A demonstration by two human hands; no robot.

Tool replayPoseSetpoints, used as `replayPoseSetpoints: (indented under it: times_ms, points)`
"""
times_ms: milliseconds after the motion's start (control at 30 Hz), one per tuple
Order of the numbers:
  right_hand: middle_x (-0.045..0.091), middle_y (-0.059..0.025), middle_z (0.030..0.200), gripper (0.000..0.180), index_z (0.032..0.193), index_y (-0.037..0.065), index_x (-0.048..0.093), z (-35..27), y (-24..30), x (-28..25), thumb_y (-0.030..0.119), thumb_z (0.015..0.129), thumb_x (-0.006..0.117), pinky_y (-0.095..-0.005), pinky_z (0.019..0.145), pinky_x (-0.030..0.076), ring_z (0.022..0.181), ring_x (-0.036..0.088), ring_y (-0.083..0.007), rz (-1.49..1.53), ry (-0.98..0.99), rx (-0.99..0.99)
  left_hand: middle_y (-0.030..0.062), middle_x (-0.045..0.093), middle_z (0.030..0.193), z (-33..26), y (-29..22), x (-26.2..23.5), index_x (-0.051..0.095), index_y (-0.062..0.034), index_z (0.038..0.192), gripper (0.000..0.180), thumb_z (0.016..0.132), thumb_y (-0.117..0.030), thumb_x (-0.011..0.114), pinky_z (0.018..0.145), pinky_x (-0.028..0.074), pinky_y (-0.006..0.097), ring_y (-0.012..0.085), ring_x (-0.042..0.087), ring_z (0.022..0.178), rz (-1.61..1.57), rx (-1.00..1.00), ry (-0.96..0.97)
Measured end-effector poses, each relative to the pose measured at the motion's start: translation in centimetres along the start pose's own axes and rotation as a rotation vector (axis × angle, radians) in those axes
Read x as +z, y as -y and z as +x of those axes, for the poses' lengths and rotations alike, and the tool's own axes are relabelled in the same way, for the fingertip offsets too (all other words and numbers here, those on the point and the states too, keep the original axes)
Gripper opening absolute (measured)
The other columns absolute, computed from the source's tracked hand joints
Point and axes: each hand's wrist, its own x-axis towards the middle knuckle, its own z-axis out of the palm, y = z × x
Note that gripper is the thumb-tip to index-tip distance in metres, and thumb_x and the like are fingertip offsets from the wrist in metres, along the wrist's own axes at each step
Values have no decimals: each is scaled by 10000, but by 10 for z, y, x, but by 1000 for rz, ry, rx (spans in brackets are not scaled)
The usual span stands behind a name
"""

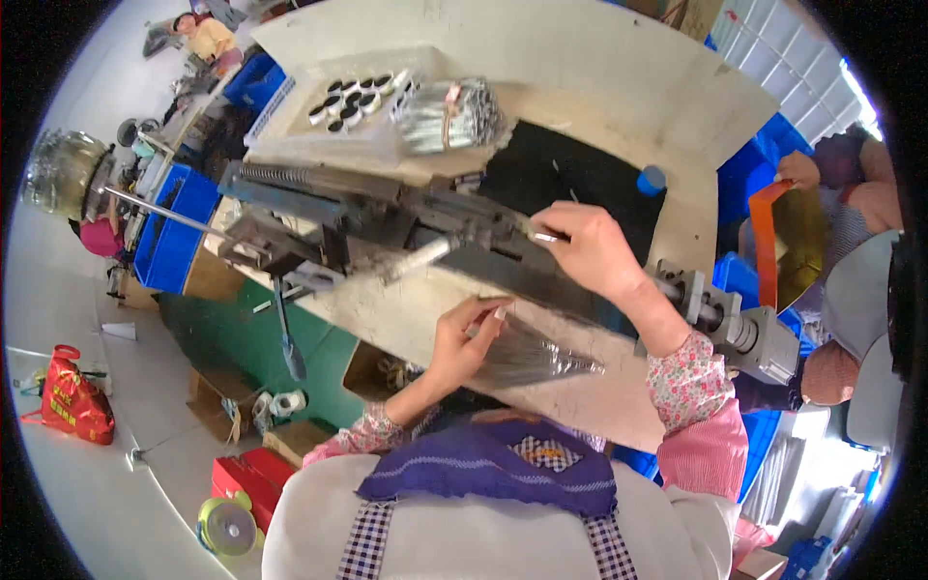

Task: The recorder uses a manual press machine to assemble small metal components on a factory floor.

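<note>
My right hand [592, 249] is closed around a short, thin metal piece [549, 236] at the right end of a long metal bench fixture [464, 217]. My left hand [462, 340] is lower and to the left, thumb and forefinger pinched together; anything between them is too small to make out. Beside its fingertips, a heap of thin, shiny grey rods or strands [541, 356] lies on the bench's near edge. A pale cylindrical bar [425, 257] projects from the fixture, left of my right hand.
Behind the fixture stand a clear tray of black-and-white round parts [353, 104], a tied bundle of silvery tubes [449, 114], a black mat [565, 174] and a blue cap [651, 180]. Another fixture [725, 324] flanks my right forearm. A co-worker's hand [798, 170] is at far right.
</note>
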Motion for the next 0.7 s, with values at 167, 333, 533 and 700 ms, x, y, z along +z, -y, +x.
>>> replayPoseSetpoints:
  times_ms: [167,333,533,700]
  points:
    - [619,-154,775,132,779,37,631,0,-10,5,169,770,634,-428,691,490,775,608,-360,57,91,71,19,597,766,9,10,-10,596,18,1155,260,953,-119,507,603,445,224,87,540,656,-406,-309,91]
    - [642,-170,819,150,857,27,668,2,14,-2,147,769,649,-423,705,492,811,617,-360,72,147,180,33,528,619,17,-3,-24,648,8,984,417,970,-359,452,480,395,251,116,464,514,-828,-472,79]
    - [639,-178,813,146,863,28,668,4,2,-1,143,775,645,-417,705,492,806,619,-364,31,116,153,14,418,579,44,-34,-37,648,4,967,532,948,-475,417,377,303,217,98,395,480,-1661,-538,483]
    - [636,-166,819,122,842,30,659,3,-1,3,123,767,633,-422,705,494,810,620,-355,5,89,71,30,513,655,33,-54,-3,505,-21,1143,345,891,-246,578,434,401,266,122,488,505,-704,-464,325]
